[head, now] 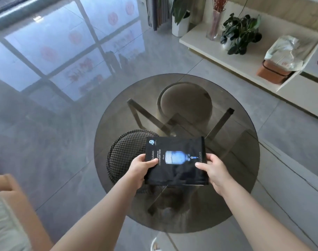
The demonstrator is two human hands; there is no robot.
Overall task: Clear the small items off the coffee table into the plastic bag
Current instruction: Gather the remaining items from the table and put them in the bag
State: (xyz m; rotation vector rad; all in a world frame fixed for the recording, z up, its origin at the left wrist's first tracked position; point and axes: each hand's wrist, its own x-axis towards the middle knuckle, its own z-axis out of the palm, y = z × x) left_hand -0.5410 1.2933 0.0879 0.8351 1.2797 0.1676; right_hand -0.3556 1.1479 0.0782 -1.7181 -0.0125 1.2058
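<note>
Head view: while both arms reach forward, a flat black packet (176, 161) is held level just above the round glass table (245, 169).
Left hand: the left hand (139, 166) pinches the packet's left edge, thumb on top and fingers curled beneath.
Right hand: the right hand (211, 169) pinches the right edge the same way, thumb lying across the printed face.
Bag: no plastic bag for the clearing shows near the table, so I cannot tell where the packet must go.
Risk: the packet looks thin and floppy, so I judge that letting go with one hand could make it sag and slide out of the other.
Risk two: the glass top looks hard and slick, so a dropped packet might skid off its edge.
Materials: the packet is a glossy black rectangle; the table is smoky see-through glass, a full circle.
Below: a houndstooth stool (125, 154) and a plain round stool (185, 104) show through the glass.
</note>
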